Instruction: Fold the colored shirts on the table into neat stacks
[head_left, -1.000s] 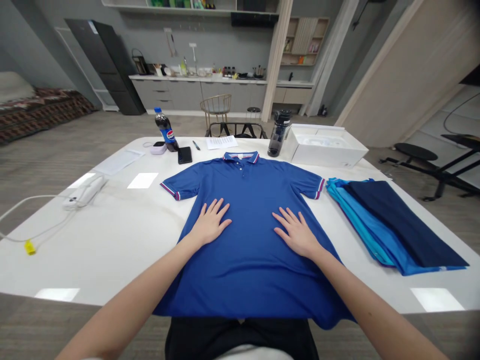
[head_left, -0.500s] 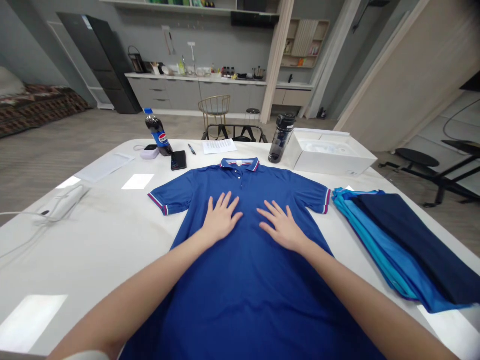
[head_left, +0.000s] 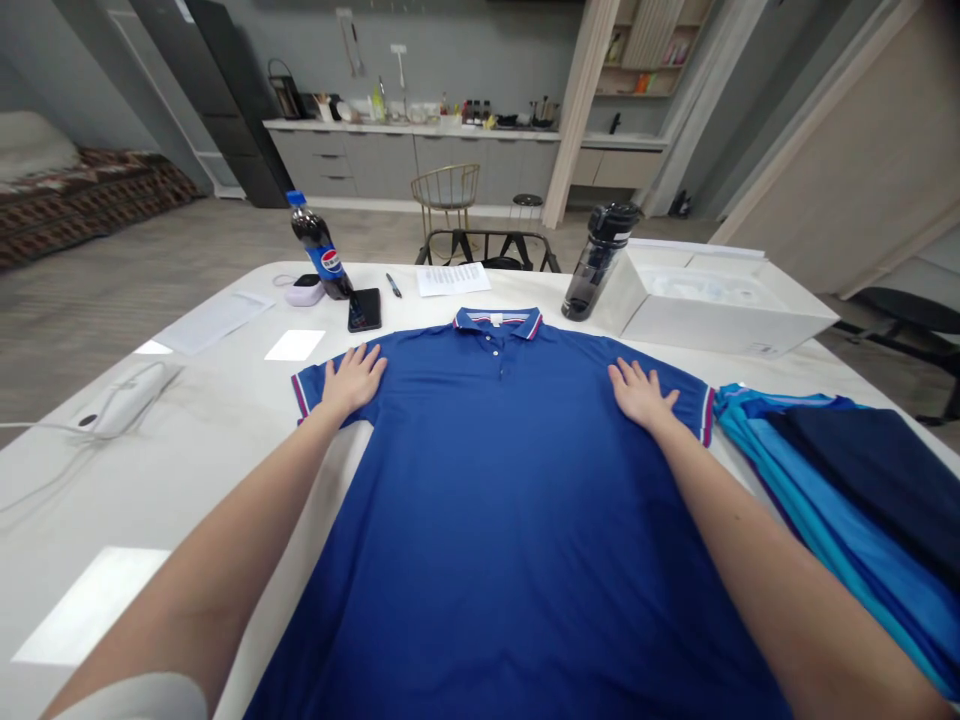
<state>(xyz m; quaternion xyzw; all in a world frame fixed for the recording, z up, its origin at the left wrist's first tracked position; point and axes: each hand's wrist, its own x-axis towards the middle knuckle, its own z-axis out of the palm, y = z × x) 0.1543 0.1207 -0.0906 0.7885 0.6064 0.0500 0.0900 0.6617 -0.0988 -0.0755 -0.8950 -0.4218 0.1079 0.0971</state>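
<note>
A blue polo shirt (head_left: 495, 460) lies spread face up on the white table (head_left: 195, 470), collar away from me. My left hand (head_left: 352, 378) rests flat and open on the shirt's left sleeve, fingers spread. On the right sleeve lies my right hand (head_left: 640, 392), also flat and open. Both forearms stretch over the shirt's sides.
A pile of folded blue garments (head_left: 847, 490) lies to the right. At the far edge stand a cola bottle (head_left: 317, 245), a phone (head_left: 364, 309), a pen (head_left: 393, 285), a paper sheet (head_left: 453, 279), a dark drinking bottle (head_left: 598, 262) and an open white box (head_left: 712, 300). A white device (head_left: 124, 400) lies left.
Both hands slid from the shirt's chest outward to the sleeves, left hand going left and right hand going right. My view moved closer over the table.
</note>
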